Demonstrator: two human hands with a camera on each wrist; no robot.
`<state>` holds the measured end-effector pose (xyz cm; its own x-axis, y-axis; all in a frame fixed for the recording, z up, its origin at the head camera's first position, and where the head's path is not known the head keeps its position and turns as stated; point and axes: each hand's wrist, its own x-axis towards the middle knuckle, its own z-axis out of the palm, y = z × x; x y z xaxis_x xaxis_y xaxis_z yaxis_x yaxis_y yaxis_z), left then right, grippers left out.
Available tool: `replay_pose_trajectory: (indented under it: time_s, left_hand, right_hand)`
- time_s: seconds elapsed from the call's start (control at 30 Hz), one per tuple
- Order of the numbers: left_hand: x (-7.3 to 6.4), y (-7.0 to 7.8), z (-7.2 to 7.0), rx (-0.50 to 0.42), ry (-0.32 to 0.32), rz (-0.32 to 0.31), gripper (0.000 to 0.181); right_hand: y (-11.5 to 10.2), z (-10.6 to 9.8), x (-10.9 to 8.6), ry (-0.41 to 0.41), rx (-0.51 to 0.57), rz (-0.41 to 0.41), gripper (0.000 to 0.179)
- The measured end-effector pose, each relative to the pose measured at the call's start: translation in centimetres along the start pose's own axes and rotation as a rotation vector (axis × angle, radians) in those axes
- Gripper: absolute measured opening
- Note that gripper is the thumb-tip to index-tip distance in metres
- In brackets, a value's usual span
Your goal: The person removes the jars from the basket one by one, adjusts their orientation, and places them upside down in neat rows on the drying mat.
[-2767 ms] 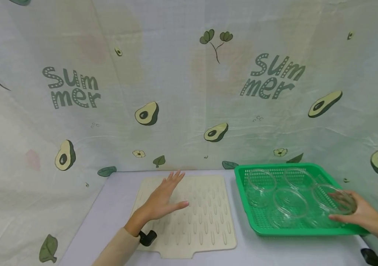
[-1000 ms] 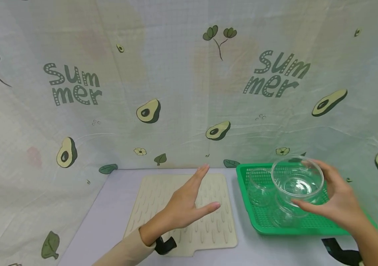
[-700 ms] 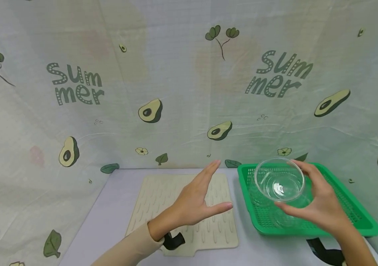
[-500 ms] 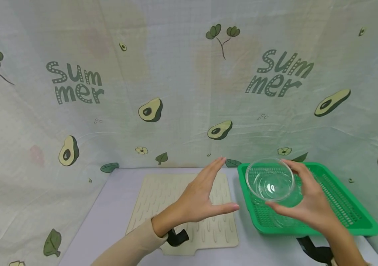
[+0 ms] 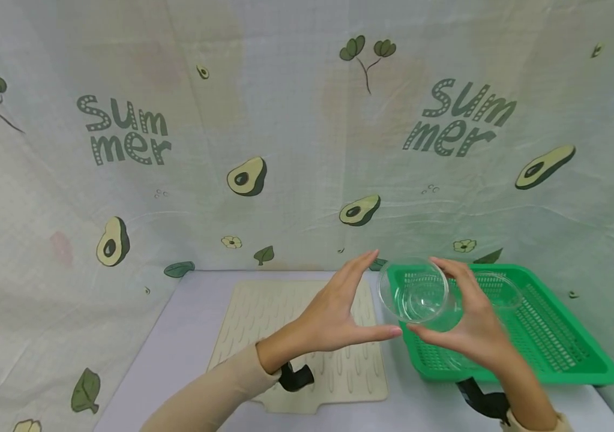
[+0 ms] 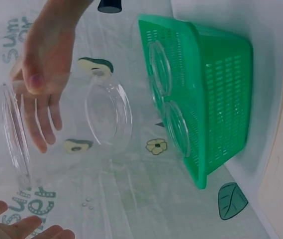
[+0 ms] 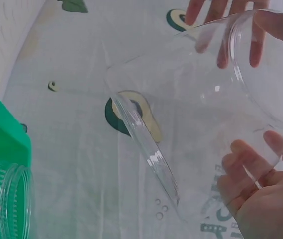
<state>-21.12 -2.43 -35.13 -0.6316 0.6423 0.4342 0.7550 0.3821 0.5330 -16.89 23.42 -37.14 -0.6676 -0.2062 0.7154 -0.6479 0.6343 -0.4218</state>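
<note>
Our right hand [image 5: 471, 329] grips a clear cup [image 5: 413, 294] beside our spread left hand [image 5: 334, 315]; only the left-wrist view shows three rims [image 6: 179, 127] in the basket [image 6: 226, 99].

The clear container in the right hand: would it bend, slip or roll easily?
The clear container is probably stiff, showing no dent where the right hand grips it. Its smooth, shiny surface may be slippery. Its round shape suggests it could roll if tipped over. Glass or plastic, I can't tell.

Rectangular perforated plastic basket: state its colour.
The rectangular perforated plastic basket is green; it shows best in the head view.
</note>
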Motion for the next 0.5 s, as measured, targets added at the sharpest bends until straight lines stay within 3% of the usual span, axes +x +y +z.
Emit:
replay_pose_trajectory:
  time_s: [0.33, 0.5]
  left_hand:
    - [0.7, -0.4, 0.5, -0.017, 0.031, -0.047, 0.109]
    - [1.0, -0.5, 0.5, -0.022, 0.039, -0.085, 0.11]
  right_hand:
    - [0.3, 2.2, 0.6, -0.031, 0.037, -0.041, 0.099]
    - [0.3, 3.1, 1.3, -0.037, 0.007, -0.077, 0.099]
